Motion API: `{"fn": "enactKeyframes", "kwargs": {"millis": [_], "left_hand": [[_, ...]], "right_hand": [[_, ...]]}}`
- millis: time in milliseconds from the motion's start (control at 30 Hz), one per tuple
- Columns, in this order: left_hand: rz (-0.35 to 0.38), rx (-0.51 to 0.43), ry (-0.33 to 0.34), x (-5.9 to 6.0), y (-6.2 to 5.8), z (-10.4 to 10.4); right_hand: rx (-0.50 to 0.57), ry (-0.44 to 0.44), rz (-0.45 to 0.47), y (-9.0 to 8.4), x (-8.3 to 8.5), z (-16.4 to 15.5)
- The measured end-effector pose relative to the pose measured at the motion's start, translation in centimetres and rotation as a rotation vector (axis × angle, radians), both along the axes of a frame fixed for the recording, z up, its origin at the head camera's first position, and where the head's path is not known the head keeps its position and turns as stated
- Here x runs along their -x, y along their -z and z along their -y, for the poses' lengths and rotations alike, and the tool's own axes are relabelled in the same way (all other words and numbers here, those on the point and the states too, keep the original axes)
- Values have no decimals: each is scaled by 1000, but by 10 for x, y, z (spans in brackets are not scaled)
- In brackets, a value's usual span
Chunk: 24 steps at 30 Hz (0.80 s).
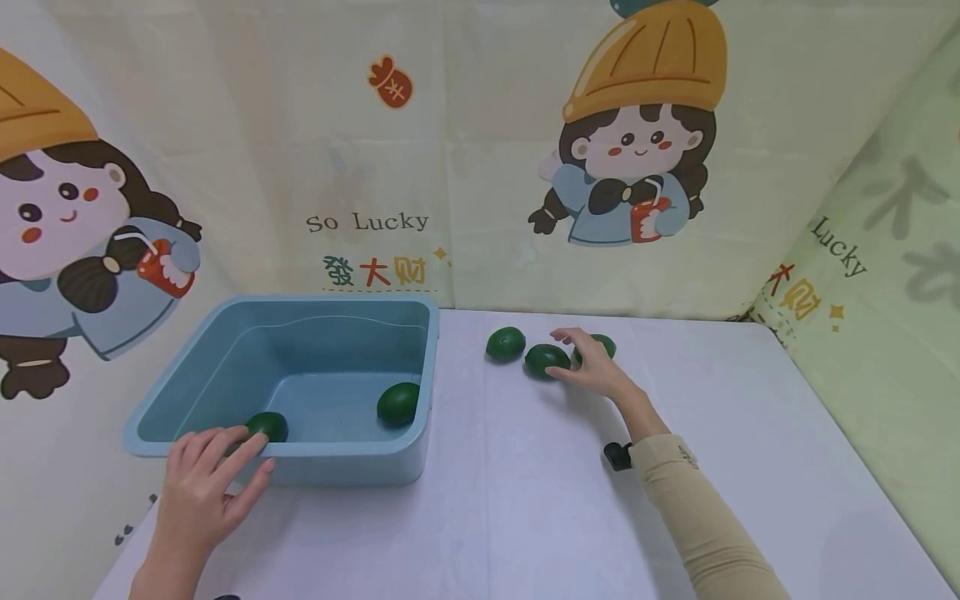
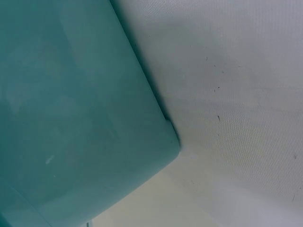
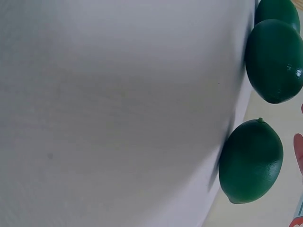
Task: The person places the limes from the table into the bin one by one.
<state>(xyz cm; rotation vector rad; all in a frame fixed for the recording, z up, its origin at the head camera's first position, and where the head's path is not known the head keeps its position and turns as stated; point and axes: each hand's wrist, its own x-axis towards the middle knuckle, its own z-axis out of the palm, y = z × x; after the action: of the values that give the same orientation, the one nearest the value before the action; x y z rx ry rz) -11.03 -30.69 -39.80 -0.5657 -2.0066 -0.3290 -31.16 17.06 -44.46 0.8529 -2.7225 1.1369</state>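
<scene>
My left hand (image 1: 213, 483) lies over the near rim of a blue plastic tub (image 1: 352, 448), fingers extended. Its fingertips are beside a dark green lime (image 1: 270, 426) inside; whether they touch it I cannot tell. Another lime (image 1: 397, 404) sits at the tub's right wall. On the table, my right hand (image 1: 596, 367) reaches over with thumb and fingers spread around the middle lime (image 1: 547, 361), not closed on it. A second lime (image 1: 506, 343) lies to its left, and a third lime (image 1: 606, 344) is partly hidden behind the hand. The right wrist view shows a fingertip (image 3: 298, 149) near the limes.
A white cloth covers the table (image 1: 517, 500). Behind it hangs a printed cream backdrop (image 1: 495, 167), and a green-tinted side sheet (image 1: 892, 333) stands at the right. The tub's wall (image 2: 85, 118) fills much of the left wrist view.
</scene>
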Motion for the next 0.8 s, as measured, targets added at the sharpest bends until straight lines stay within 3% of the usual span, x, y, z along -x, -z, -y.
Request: {"fn": "enactKeyframes", "kwargs": {"millis": [400,800], "left_hand": [[-11,-3,2,0,0,-2],[-21,0,8,-1,0,-2]], "right_hand": [[3,3,-47,9,0,-1],[-68,54,-45,13,3,-1]]}}
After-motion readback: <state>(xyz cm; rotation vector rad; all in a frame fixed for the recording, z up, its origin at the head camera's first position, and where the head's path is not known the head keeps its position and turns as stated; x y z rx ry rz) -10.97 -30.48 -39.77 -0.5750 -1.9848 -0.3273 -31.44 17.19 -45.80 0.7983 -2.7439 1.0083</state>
